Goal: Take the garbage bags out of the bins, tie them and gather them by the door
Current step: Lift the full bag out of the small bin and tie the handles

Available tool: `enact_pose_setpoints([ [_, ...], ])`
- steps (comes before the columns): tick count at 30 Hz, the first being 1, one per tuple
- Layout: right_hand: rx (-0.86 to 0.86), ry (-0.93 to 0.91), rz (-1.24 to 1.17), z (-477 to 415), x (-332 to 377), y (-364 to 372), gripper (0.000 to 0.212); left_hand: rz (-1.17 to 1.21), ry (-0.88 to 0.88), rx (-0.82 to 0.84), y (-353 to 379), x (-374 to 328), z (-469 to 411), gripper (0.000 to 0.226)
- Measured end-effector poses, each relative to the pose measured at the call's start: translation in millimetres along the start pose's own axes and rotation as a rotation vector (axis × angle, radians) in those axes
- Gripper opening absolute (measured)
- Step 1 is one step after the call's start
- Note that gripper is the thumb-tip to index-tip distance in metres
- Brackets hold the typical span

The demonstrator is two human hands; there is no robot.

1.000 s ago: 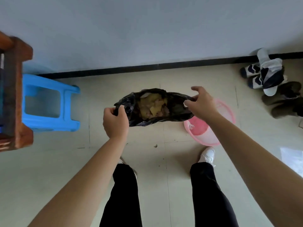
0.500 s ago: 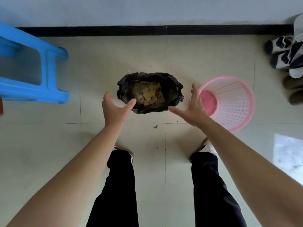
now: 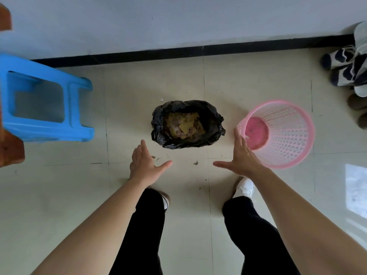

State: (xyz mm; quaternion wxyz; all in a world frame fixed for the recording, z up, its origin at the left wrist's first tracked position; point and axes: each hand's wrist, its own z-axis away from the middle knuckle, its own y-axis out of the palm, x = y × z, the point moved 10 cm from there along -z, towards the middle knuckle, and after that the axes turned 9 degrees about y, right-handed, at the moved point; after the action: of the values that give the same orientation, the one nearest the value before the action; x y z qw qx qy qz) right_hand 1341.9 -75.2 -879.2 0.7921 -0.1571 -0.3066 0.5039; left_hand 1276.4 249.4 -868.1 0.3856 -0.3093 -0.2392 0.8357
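Head view: tiled floor (image 3: 59, 195), seen from above.
Bag: crinkled black garbage bag (image 3: 210, 124), mouth open, yellowish scraps inside, at 12 o'clock.
Bin: pink perforated bin (image 3: 288, 139), no liner, at 2 o'clock.
Hands: left hand (image 3: 144, 165) and right hand (image 3: 241, 157), fingers spread, holding nothing.

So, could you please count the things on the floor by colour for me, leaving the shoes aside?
Black: 1, the garbage bag, open at the top
Pink: 1, the bin, with no bag in it
Blue: 1, the stool
Total: 3
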Motion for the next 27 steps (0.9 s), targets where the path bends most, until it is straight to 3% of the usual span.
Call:
enact_pose_setpoints([
  [4,-0.059,-0.066,-0.055,-61.0,-13.4,21.5,0.150,0.033,-0.064,-0.119,33.7,19.5,-45.4,0.143],
  [8,-0.122,-0.168,-0.240,-132.8,-9.1,46.3,0.157,0.547,0.062,-0.413,52.2,6.3,-119.7,0.135],
  [10,-0.170,-0.204,-0.301,-169.8,-0.8,51.0,0.156,0.566,0.208,-0.523,42.9,-12.2,-155.9,0.127],
  [13,-0.223,-0.286,-0.269,-209.7,24.0,53.5,0.126,0.453,0.353,-0.692,19.7,-29.7,-191.2,0.110],
  [17,-0.396,-0.414,-0.398,-231.0,51.9,29.1,0.075,0.403,0.377,-0.754,-3.9,-36.7,-231.6,0.074],
  [19,-0.466,-0.485,-0.377,-235.6,68.8,16.1,0.059,0.367,0.502,-0.821,-21.0,-50.7,-239.8,0.052],
  [21,-0.494,-0.584,-0.461,-235.8,84.8,6.1,0.044,0.519,0.617,-0.828,-31.5,-60.6,-245.4,0.035],
  [23,-0.428,-0.624,-0.692,-240.0,92.5,0.9,0.035,0.755,0.681,-0.796,-39.1,-65.0,-252.5,0.021],
  [27,-0.274,-0.584,-0.933,-265.3,105.5,6.8,0.026,1.224,0.666,-0.631,-36.9,-54.6,-276.0,0.040],
])
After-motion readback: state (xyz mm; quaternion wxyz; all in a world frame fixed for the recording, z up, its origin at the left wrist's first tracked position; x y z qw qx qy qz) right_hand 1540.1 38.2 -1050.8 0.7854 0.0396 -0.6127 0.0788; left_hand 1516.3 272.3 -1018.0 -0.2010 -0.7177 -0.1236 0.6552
